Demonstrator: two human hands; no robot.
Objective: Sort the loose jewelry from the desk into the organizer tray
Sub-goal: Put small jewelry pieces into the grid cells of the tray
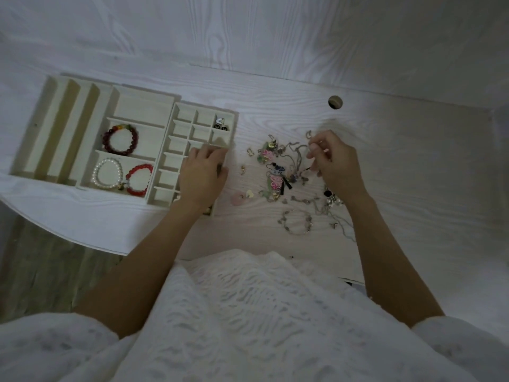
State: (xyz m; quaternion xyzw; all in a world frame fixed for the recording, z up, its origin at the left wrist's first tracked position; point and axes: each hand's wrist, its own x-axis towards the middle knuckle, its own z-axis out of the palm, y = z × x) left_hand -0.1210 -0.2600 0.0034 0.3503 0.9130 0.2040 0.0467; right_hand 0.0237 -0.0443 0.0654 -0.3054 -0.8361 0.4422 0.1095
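A pale wood-grain desk [275,111] is stretching across the view, with a round cable hole [335,102] near its back edge. On its left side a cream organizer tray [68,128] is lying flat: long narrow slots on its left, wider compartments in the middle. Just beside it, touching its right edge, a second tray [203,111] with a grid of small square cells is sitting.

In the wider compartments a dark red bead bracelet [120,142] with a few green and orange beads is lying alone, and below it a white pearl bracelet [107,173] is lying beside a bright red bead bracelet [139,179]. Small dark earrings [221,124] are occupying the top right cells of the grid.

To the right of the trays a heap of loose jewelry [286,172] is spreading over the desk: thin silvery chains, pink flower charms, a pale pink heart, a silver link bracelet [297,222].

The left hand [202,175] is resting on the grid tray's right edge, fingers loosely bent; whether it is holding anything I cannot tell. The right hand [334,161] is hovering over the heap, fingertips pinching a thin chain [308,135].
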